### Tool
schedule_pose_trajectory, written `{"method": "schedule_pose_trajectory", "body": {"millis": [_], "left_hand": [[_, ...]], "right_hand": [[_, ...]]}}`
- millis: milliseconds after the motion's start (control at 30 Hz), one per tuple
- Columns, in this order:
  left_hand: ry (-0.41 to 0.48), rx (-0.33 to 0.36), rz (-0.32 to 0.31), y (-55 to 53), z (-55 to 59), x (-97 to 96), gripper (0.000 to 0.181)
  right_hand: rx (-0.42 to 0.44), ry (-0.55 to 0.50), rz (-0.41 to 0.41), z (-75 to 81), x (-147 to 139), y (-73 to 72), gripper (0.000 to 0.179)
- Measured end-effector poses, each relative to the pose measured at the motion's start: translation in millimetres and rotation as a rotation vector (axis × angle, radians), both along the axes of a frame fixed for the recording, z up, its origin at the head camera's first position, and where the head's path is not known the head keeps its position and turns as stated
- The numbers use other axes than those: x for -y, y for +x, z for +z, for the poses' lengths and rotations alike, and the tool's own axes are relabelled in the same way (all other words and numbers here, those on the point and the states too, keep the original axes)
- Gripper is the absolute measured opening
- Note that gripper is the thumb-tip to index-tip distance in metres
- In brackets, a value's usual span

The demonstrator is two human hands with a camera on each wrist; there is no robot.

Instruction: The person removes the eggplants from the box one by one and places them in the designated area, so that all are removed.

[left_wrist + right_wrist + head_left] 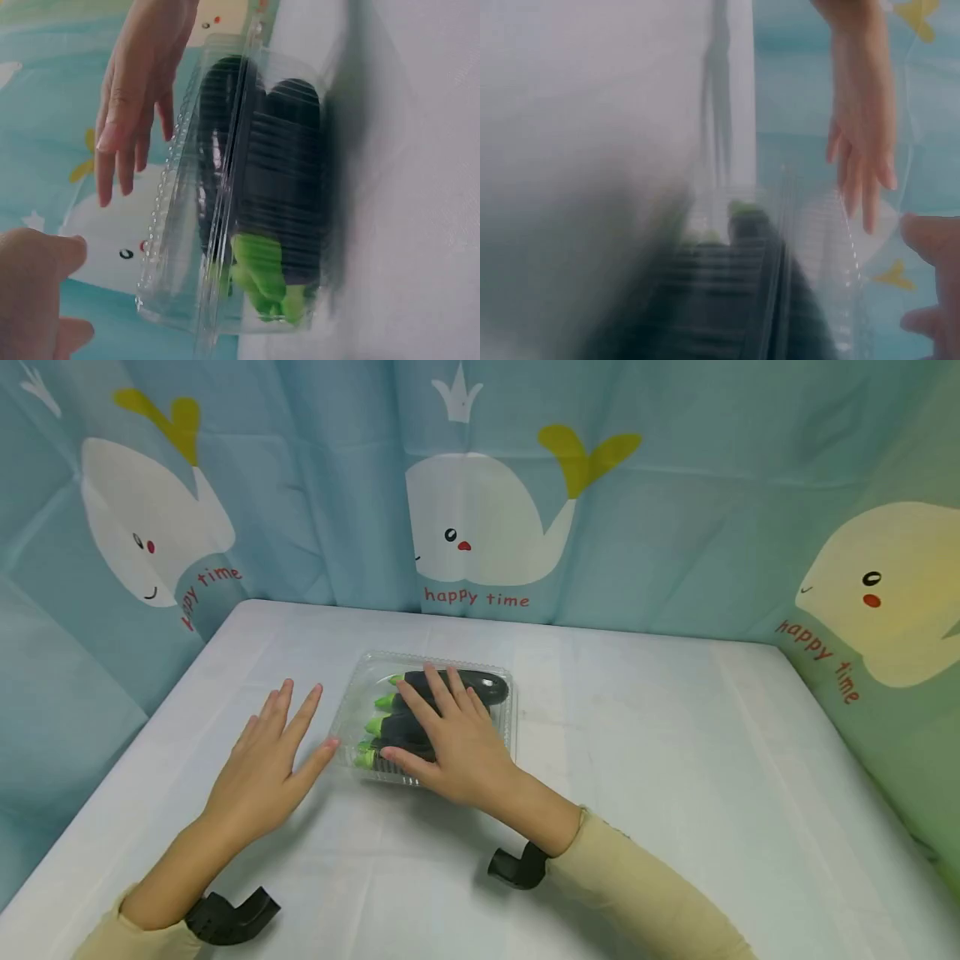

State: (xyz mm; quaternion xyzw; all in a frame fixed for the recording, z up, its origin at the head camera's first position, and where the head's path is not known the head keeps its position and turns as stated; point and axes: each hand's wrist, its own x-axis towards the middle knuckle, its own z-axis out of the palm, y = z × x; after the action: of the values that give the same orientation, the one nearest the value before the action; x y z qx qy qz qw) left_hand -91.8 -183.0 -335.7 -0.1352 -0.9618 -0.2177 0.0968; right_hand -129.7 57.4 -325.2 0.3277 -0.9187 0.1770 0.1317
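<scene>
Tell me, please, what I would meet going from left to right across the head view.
Left hand → clear plastic box → right sleeve → rightmost printed whale.

2 hands (262, 772), 1 clr box (351, 697), prob. 4 eggplants (491, 687), 2 blk brackets (232, 920), 3 printed whales (487, 522).

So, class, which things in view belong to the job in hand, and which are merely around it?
Part of the job:
- left hand
- right hand
- clear plastic box
- eggplants inside it

Merely around it:
- white table
- whale-print curtain
- black wrist pieces
</scene>
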Motion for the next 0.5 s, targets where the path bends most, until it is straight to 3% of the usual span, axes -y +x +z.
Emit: {"method": "schedule_pose_trajectory", "body": {"millis": [67, 233, 300, 500], "left_hand": [[0.071, -0.006, 0.001, 1.1, -4.3, 1.3, 0.064], [0.406, 0.018, -0.019, 4.0, -17.8, 0.2, 0.054], [0.498, 0.022, -0.02, 4.8, -21.7, -0.7, 0.051], [0.553, 0.049, -0.002, 7.8, -36.1, -2.3, 0.048]], "right_hand": [[-0.006, -0.003, 0.005, 0.7, 5, 1.0, 0.071], [-0.015, 0.013, 0.031, 0.0, 16, 3.3, 0.073], [-0.029, 0.023, 0.034, 0.1, 19, 3.5, 0.074], [-0.064, 0.074, 0.056, 0.3, 29, 5.7, 0.074]]}}
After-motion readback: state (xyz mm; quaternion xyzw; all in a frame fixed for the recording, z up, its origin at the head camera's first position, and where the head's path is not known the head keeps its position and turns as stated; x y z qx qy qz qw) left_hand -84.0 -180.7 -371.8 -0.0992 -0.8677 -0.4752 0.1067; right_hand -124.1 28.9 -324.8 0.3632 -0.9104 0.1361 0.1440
